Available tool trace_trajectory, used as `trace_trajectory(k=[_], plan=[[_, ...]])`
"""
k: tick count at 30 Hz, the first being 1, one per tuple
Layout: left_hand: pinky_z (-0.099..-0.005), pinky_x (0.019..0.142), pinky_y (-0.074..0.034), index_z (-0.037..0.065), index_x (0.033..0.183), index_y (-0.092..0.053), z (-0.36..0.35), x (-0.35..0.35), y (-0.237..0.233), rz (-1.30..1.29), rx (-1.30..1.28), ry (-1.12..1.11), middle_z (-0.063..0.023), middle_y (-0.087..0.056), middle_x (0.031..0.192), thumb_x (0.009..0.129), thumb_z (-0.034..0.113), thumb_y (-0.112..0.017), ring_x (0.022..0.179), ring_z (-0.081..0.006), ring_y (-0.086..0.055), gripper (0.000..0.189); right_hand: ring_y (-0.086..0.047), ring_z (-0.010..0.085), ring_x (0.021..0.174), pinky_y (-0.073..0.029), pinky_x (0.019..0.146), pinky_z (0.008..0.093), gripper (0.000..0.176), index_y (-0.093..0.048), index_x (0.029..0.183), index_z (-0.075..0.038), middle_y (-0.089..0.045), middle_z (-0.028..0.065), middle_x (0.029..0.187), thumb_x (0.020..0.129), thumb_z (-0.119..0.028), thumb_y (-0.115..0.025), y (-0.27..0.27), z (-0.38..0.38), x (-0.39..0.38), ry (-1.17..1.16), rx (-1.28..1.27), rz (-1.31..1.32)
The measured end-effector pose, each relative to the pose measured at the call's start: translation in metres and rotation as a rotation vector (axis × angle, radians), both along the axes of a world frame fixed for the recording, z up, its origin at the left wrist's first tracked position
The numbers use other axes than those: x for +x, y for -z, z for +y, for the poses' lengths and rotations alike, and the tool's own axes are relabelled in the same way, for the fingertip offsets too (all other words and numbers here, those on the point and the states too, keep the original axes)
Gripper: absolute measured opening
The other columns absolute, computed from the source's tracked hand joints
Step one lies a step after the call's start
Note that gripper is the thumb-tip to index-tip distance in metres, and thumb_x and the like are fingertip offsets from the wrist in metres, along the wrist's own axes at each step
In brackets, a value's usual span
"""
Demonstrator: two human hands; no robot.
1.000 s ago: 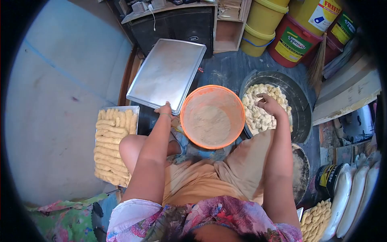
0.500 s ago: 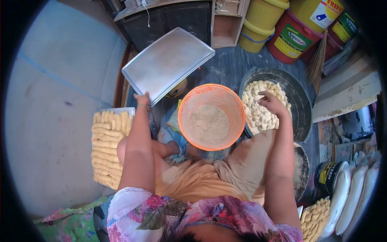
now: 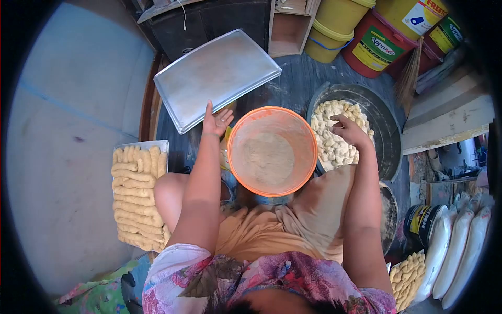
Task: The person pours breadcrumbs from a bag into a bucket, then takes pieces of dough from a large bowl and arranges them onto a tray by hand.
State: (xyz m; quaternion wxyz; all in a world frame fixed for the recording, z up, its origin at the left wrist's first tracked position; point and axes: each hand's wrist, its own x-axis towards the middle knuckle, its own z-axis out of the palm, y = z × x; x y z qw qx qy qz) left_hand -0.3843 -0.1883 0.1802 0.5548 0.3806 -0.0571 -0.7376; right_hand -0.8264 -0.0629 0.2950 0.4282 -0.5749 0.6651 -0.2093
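My left hand [image 3: 215, 122] is open with its fingers spread, between the near edge of a metal baking tray [image 3: 217, 76] and the rim of an orange bucket [image 3: 235, 167]. A layer of pale floury powder [image 3: 269, 157] covers the bottom of that bucket. Over on the right, my right hand [image 3: 352, 131] hangs open above a heap of small floured dough pieces [image 3: 337, 149], fingers pointing left. The heap lies in one side of a wide dark basin [image 3: 384, 141].
Left of my knee, a tray is filled with rows of long dough rolls [image 3: 137, 201]. Yellow tubs [image 3: 330, 39] and red margarine buckets [image 3: 374, 49] stand at the back right, near a broom [image 3: 409, 73]. Filled plastic sacks [image 3: 460, 251] and another batch of shaped dough [image 3: 408, 280] are lower right.
My left hand has let go of the baking tray's near corner and moved right towards the bucket, opening its fingers. The tray now lies flatter on the floor. My right hand stays over the dough pieces.
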Motion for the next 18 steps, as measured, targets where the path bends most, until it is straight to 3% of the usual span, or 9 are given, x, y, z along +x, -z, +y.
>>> trace_trajectory(k=[2,5,8,11,18], plan=[[-0.0557,0.107,-0.032,-0.002,0.14,-0.02,-0.012,-0.004,-0.001,0.144,0.044,-0.054,-0.029,-0.029,0.144,0.08,0.053,-0.068,0.133,-0.0432,-0.033,0.094,-0.059,0.0202,0.09,-0.046,0.082,0.033,0.059,-0.05,0.129,-0.002,-0.065,0.0124,0.098,0.08,-0.029,-0.07,0.001,-0.001,-0.001,-0.006,0.009,0.005],[-0.057,0.104,-0.035,-0.007,0.138,-0.027,-0.024,-0.013,0.01,0.228,0.043,-0.125,-0.0274,-0.032,0.142,0.084,0.055,-0.061,0.132,-0.0425,-0.034,0.089,-0.059,0.0201,0.09,-0.046,0.082,0.0331,0.058,-0.05,0.129,-0.002,-0.064,0.0118,0.097,0.081,-0.028,-0.07,0.001,-0.002,-0.003,0.001,0.025,0.031],[-0.0596,0.101,-0.039,-0.002,0.136,-0.032,-0.038,-0.014,0.022,0.336,-0.01,-0.321,-0.0263,-0.034,0.14,0.09,0.051,-0.055,0.129,-0.0436,-0.037,0.074,-0.059,0.0201,0.091,-0.046,0.083,0.0331,0.057,-0.051,0.129,-0.004,-0.064,0.0115,0.098,0.081,-0.028,-0.07,0.001,-0.003,-0.003,0.017,0.043,0.034],[-0.0614,0.097,-0.042,0.002,0.134,-0.035,-0.039,-0.014,0.017,0.249,-0.006,-0.378,-0.0253,-0.036,0.138,0.093,0.049,-0.05,0.127,-0.0442,-0.039,0.065,-0.059,0.0201,0.091,-0.046,0.083,0.0329,0.056,-0.052,0.128,-0.004,-0.064,0.0114,0.099,0.081,-0.028,-0.07,-0.002,-0.003,-0.003,0.025,0.055,0.036],[-0.0624,0.091,-0.046,0.001,0.136,-0.032,-0.055,0.025,0.011,0.075,0.039,-0.395,-0.0237,-0.037,0.137,0.093,0.051,-0.048,0.121,-0.0457,-0.045,0.068,-0.059,0.0212,0.093,-0.047,0.083,0.0332,0.057,-0.051,0.129,-0.004,-0.064,0.0127,0.1,0.082,-0.03,-0.07,0.001,-0.003,-0.012,0.028,0.06,0.047]])
